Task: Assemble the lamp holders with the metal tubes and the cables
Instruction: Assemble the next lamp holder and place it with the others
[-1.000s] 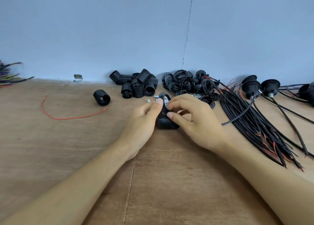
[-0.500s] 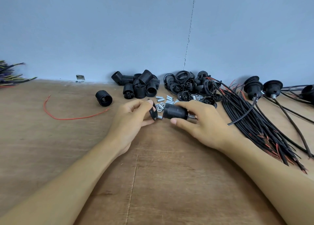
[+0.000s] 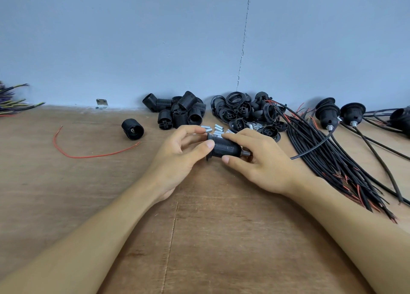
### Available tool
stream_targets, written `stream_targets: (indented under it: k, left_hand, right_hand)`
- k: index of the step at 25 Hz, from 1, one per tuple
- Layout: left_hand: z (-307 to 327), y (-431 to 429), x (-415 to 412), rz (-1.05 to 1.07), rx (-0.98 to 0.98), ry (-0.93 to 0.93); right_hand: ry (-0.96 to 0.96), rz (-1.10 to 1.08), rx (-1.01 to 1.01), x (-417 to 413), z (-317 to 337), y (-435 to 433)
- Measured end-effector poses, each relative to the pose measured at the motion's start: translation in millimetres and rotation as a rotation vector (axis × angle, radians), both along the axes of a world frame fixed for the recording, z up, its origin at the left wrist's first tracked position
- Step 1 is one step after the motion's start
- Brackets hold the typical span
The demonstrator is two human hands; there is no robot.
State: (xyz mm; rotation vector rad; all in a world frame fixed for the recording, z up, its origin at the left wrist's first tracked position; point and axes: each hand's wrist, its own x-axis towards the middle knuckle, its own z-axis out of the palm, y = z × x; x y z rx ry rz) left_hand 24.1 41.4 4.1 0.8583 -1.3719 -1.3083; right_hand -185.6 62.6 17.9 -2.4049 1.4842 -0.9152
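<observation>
Wooden tabletop, blue wall, cables

Assembly workbench: heaped lamp holders, cables.

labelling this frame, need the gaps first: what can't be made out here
Head view:
- ring: mostly behind thumb of left hand; seating unclear
- tube: only its tip shows, between holder and right hand
- left wires: cut by frame edge, blurred
- rightmost holder: cut by frame edge
</observation>
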Motion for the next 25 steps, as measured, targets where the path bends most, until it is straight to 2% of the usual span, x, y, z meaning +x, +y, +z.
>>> stream_targets:
  k: [3,13,25]
  left_hand:
    - [0,0,-1,0.005,-0.014,0.007]
    - [6,1,5,-0.031,0.112,0.047]
    - [8,3,14,-0.118,0.092,0.007]
  right_hand:
    - [0.006,-0.014,-0.022,0,-1,0]
    - [-0.370,0.052,0.139,-5,3,-4]
    - [-0.311,0.099,0.165,-7,1,-5]
